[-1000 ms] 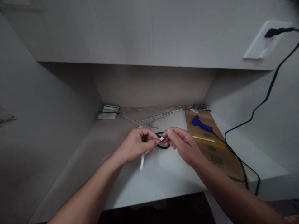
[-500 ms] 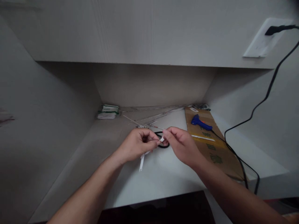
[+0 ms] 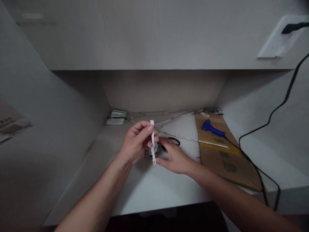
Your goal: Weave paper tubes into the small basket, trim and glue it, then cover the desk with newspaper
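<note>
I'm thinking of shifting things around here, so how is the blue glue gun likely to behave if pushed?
The glue gun probably won't roll far, given its angled shape lying on its side. It may swivel or tug, since a cord trails from its handle. The flat cardboard under it might slide along too.

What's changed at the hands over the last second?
The white strip, slanted before, now stands nearly upright in the left hand. The right hand has moved down and left from the strip's upper end, its thumb now by the lower end; contact is unclear. The blue glue gun still lies on the cardboard, and the packet stays at the back left.
</note>
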`<state>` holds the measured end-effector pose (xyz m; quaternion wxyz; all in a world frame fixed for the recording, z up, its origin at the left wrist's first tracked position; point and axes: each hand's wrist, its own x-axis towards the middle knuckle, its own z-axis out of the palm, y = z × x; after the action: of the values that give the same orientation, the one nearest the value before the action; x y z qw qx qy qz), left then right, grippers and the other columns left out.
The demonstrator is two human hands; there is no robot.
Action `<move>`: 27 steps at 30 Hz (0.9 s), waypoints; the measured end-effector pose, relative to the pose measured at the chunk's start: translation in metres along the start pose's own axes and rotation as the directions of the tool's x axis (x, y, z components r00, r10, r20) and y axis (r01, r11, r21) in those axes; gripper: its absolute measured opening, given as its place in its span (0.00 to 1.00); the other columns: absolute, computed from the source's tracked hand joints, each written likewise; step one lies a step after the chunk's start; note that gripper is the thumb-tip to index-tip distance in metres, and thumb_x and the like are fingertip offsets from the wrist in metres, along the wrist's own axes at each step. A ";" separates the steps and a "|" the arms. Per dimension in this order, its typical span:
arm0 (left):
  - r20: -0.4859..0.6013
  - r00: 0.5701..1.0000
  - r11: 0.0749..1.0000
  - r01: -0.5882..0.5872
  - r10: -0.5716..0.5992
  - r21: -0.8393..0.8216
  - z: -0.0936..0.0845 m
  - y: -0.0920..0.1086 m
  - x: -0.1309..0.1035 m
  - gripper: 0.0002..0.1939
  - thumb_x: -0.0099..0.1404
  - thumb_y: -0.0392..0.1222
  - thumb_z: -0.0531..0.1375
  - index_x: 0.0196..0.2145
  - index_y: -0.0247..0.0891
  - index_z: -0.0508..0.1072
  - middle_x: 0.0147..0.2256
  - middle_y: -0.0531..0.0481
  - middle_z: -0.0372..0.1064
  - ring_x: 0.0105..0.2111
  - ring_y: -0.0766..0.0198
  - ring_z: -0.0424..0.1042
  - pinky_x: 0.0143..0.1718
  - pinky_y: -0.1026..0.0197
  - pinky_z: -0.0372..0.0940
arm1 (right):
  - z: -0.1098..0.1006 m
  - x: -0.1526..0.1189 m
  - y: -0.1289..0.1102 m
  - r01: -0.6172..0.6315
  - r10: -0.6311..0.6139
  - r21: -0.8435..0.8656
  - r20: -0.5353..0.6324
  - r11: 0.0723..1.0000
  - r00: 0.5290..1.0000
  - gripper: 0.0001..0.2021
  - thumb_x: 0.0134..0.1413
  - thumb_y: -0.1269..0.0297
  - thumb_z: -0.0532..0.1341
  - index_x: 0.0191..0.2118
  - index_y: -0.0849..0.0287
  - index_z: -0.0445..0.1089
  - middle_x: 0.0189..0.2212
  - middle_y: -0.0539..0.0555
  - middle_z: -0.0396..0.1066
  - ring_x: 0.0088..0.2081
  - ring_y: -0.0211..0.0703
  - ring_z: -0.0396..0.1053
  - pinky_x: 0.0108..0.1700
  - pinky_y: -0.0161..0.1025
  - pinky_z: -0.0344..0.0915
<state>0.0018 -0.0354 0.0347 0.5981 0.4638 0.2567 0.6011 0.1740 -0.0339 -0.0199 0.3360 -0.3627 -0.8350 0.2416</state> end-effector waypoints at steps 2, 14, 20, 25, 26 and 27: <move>-0.015 1.000 0.999 -0.006 0.005 -0.035 0.000 0.000 0.002 0.11 0.57 0.45 0.68 0.30 0.37 0.71 0.25 0.55 0.73 0.17 0.76 0.65 0.16 0.74 0.59 | 0.009 0.005 0.007 0.005 -0.006 0.042 0.022 0.999 1.000 0.22 0.51 0.66 0.64 0.54 0.54 0.65 0.51 0.56 0.70 0.53 0.50 0.65 0.55 0.49 0.61; -0.125 0.986 0.972 -0.084 0.113 0.219 -0.016 -0.021 0.016 0.17 0.62 0.55 0.62 0.37 0.38 0.76 0.33 0.49 0.76 0.32 0.66 0.73 0.35 0.66 0.67 | 0.041 0.025 0.012 -0.095 0.098 0.273 0.002 0.957 0.995 0.17 0.50 0.60 0.66 0.46 0.54 0.68 0.41 0.54 0.73 0.42 0.49 0.70 0.46 0.46 0.65; 0.002 0.983 0.938 0.176 -0.185 0.297 -0.029 -0.025 0.026 0.28 0.59 0.63 0.60 0.38 0.31 0.78 0.30 0.46 0.76 0.28 0.62 0.73 0.33 0.62 0.67 | 0.040 0.036 0.028 -0.190 0.178 0.398 0.066 0.898 0.982 0.18 0.50 0.61 0.65 0.48 0.56 0.68 0.43 0.54 0.73 0.43 0.47 0.71 0.46 0.43 0.66; 0.088 0.959 0.947 0.245 -0.268 0.208 -0.031 -0.024 0.024 0.22 0.57 0.55 0.66 0.38 0.31 0.79 0.30 0.46 0.76 0.30 0.64 0.73 0.36 0.64 0.67 | 0.026 0.031 0.031 -0.177 0.131 0.389 0.141 0.904 0.981 0.19 0.48 0.66 0.64 0.48 0.58 0.67 0.41 0.52 0.72 0.42 0.45 0.70 0.47 0.43 0.65; 0.090 0.956 0.947 0.257 -0.278 0.193 -0.031 -0.023 0.024 0.21 0.56 0.54 0.67 0.37 0.31 0.79 0.29 0.47 0.75 0.29 0.65 0.72 0.35 0.65 0.66 | 0.023 0.030 0.033 -0.184 0.125 0.397 0.169 0.899 0.978 0.19 0.48 0.66 0.65 0.48 0.58 0.68 0.41 0.52 0.72 0.43 0.46 0.69 0.48 0.44 0.65; 0.092 0.954 0.947 0.267 -0.286 0.180 -0.032 -0.023 0.023 0.20 0.56 0.53 0.68 0.37 0.32 0.79 0.29 0.47 0.75 0.28 0.66 0.72 0.33 0.65 0.66 | 0.021 0.029 0.034 -0.192 0.117 0.415 0.198 0.889 0.973 0.19 0.47 0.66 0.65 0.48 0.57 0.68 0.42 0.52 0.72 0.44 0.47 0.69 0.49 0.44 0.64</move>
<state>-0.0110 -0.0017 0.0067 0.6500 0.5055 0.3328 0.4596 0.1589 0.0068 -0.0446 0.3160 -0.3230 -0.7544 0.4761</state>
